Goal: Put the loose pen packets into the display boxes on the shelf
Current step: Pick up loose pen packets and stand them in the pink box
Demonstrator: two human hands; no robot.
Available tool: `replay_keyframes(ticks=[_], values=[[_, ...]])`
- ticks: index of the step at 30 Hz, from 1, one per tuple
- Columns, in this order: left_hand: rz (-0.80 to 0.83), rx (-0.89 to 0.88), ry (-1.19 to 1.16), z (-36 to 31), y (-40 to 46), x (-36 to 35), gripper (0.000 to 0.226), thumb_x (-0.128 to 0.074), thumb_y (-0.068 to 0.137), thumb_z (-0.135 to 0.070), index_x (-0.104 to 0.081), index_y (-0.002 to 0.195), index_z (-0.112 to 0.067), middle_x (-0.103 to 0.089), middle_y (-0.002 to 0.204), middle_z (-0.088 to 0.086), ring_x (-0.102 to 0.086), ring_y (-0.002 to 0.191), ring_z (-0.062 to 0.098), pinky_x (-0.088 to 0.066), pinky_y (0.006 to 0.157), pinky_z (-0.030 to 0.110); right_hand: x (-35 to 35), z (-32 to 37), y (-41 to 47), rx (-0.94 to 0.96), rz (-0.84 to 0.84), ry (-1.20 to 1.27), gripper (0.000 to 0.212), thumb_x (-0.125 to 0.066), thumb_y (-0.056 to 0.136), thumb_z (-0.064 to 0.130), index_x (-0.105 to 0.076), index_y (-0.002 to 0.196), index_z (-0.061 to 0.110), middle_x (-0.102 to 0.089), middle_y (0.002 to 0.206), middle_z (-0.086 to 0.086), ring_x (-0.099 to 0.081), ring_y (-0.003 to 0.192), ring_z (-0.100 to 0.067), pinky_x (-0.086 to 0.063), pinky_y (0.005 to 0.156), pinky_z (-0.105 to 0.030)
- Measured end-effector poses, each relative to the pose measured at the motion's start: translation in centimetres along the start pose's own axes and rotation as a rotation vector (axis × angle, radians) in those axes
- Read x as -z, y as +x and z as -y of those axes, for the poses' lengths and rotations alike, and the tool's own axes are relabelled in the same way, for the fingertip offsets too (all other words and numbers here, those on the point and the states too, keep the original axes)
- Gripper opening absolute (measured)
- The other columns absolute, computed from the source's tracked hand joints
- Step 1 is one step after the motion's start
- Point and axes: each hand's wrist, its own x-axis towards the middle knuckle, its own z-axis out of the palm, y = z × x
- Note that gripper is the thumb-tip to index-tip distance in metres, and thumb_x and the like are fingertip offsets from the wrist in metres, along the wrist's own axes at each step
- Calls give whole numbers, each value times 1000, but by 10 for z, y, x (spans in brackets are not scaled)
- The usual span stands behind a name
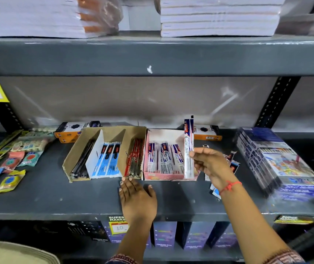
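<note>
My right hand [212, 167] grips a long white, blue and red pen packet [188, 147], held upright over the right edge of the pink display box [163, 176], which holds several matching packets. My left hand [136, 199] rests flat on the grey shelf [57, 197], fingertips touching the front of the brown cardboard display box [70, 159]. That box holds black pens on the left, blue packets in the middle and red pens [135, 159] on the right. A few loose packets [233, 162] lie on the shelf behind my right wrist, partly hidden.
A stack of dark blue boxes [278, 161] fills the shelf's right end. Small colourful sachets [9, 164] lie at the left. Orange and black boxes [72, 130] stand behind the display boxes. Notebook stacks [219, 16] sit on the shelf above.
</note>
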Motion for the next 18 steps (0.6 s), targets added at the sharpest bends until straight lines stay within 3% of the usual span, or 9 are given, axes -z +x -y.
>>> replay_keyframes(ticks=[10,15,18], values=[[-8,-9,13,3,2,-5,70,-23,95,-43,-4,142,6,-12,153,26,-11,143,34,-6,118,38,-10,-7,-4,13,47,-8,17,-67,78,-3,-69,71,12,-69,51,7,-49,56,-14,-44,45,-12],[-6,2,10,2,0,-3,71,-22,95,-44,-2,142,5,-9,154,24,-8,144,32,-4,118,37,-12,-4,10,-13,-58,-29,21,-64,80,-7,-66,69,10,-66,50,4,-51,47,-10,-46,39,-11],[7,9,1,2,0,-2,72,-21,96,-46,1,142,4,-6,155,23,-6,144,32,-3,118,36,-17,0,27,-3,-150,-208,11,-63,81,-7,-67,87,1,-63,65,-5,-49,47,-10,-46,40,-11]])
